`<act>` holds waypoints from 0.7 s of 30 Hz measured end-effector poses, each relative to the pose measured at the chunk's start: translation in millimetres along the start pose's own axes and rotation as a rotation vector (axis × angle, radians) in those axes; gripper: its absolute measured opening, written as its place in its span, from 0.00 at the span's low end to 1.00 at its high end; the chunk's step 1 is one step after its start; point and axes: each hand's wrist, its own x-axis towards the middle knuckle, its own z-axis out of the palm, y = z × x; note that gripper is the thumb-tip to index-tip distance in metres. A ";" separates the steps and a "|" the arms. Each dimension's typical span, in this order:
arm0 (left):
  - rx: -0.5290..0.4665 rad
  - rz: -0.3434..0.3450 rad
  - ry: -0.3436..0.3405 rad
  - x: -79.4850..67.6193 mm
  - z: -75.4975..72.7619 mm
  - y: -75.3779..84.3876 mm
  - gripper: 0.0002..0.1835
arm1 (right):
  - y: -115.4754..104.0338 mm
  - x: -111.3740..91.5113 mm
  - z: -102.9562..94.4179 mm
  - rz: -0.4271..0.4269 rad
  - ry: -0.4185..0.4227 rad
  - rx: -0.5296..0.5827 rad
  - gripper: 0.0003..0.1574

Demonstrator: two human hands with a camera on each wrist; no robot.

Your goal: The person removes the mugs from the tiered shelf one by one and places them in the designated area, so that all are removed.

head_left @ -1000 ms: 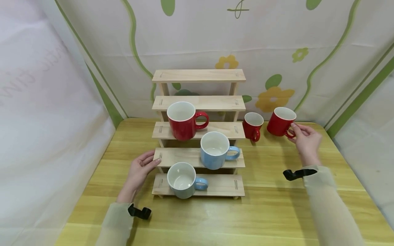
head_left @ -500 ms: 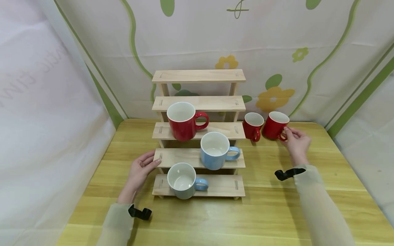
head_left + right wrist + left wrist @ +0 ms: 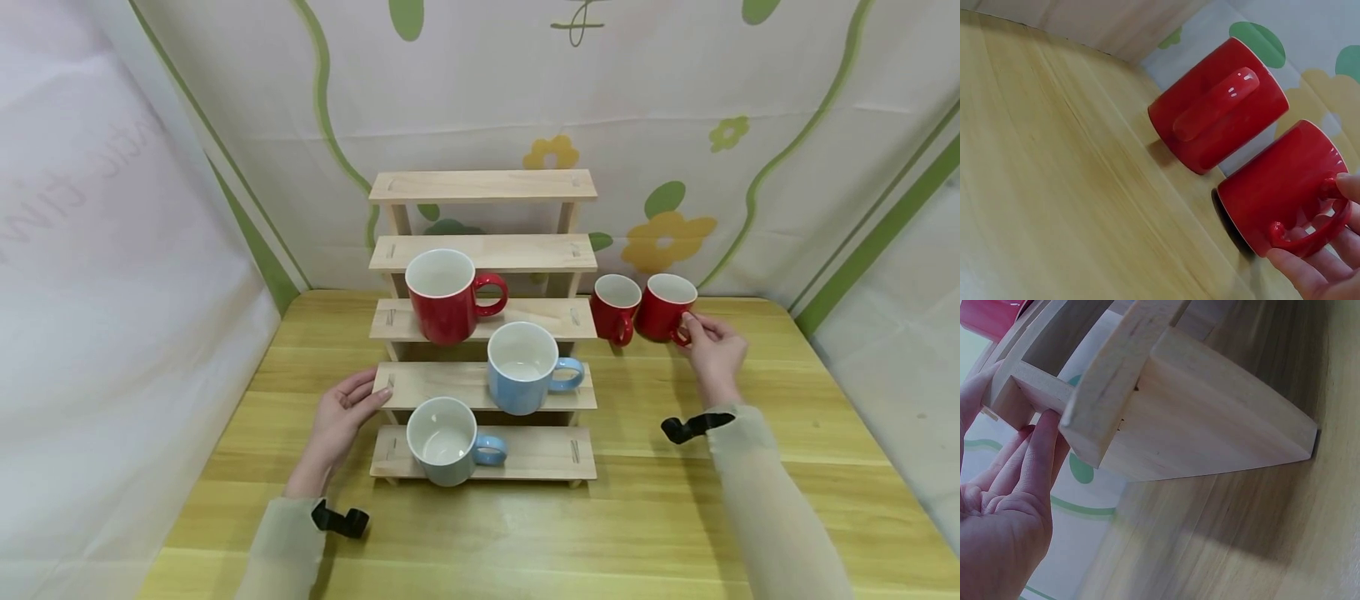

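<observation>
We see the right hand (image 3: 718,348) holding a red mug (image 3: 666,312) by its handle (image 3: 1325,237), with thumb and fingers closed around the loop in a narrow pinch. The left hand (image 3: 337,421) grips the left end of the second step of a wooden rack (image 3: 431,385), its thumb over the top and its other fingers reaching in underneath.

The held mug is directly in front of the right hand, at the back of the table (image 3: 645,500), its mouth up and its handle turned toward that hand. In the right wrist view we notice a dark strip along its base; we cannot tell whether the whole base meets the tabletop. Just beside it, on the rack side, a second red mug (image 3: 615,307) stands upright, handle facing front.

We count five mugs in all: three red and two blue. The third red mug (image 3: 444,304) stands on the middle step of the rack, a blue mug (image 3: 519,385) on the second step from the bottom, and a pale blue mug (image 3: 444,454) on the lowest. Each of these three has its handle to the right. We count five steps on the rack.
</observation>
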 end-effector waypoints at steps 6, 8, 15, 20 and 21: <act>0.007 -0.004 0.000 -0.3 -0.1 0.3 0.27 | 4.7 -4.9 1.4 0.001 0.004 0.011 0.12; 0.008 -0.008 0.002 -0.2 0.1 0.3 0.27 | 6.0 -6.9 1.5 -0.003 0.003 0.002 0.14; 0.006 -0.016 0.005 -0.4 0.5 0.7 0.28 | 11.7 -10.3 2.6 -0.019 0.015 -0.004 0.16; 0.004 -0.013 0.004 -1.2 0.9 1.9 0.28 | 14.3 -11.6 3.5 -0.016 0.028 0.012 0.17; 0.003 -0.012 0.003 -1.4 0.9 2.1 0.28 | 14.5 -12.1 3.7 -0.011 0.033 0.019 0.17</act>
